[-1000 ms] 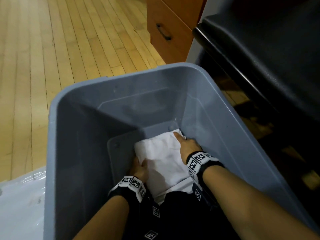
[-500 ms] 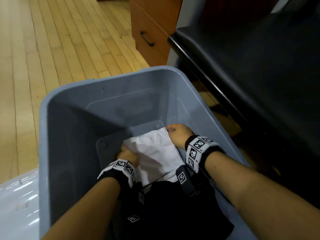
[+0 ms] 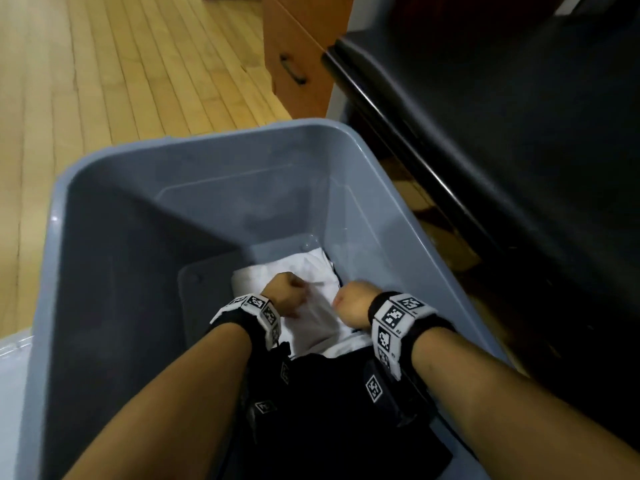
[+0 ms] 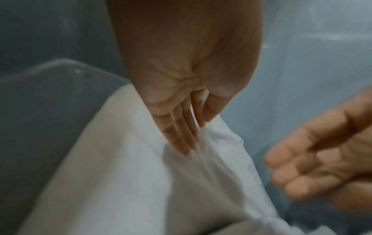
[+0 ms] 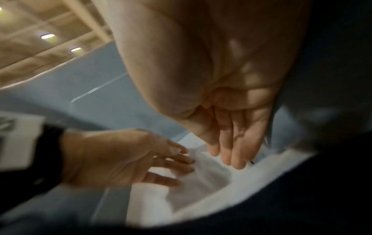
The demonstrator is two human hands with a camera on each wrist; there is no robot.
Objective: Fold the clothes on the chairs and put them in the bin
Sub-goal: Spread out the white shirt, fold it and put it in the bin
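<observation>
White garment laid in the bin, hands letting go.

The folded white cotton garment (image 3: 304,289) lies on the floor of the grey plastic bin (image 3: 194,188), beside a black one (image 3: 339,410). The left hand (image 4: 181,98) touches it with straight fingers; the right hand (image 5: 227,124), earlier pressed on the cloth, now hangs open, empty.

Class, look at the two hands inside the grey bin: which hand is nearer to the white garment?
Left. The left hand has straight fingertips touching the white garment. The right hand hovers open just above the garment's right side, apparently not touching it.
</observation>
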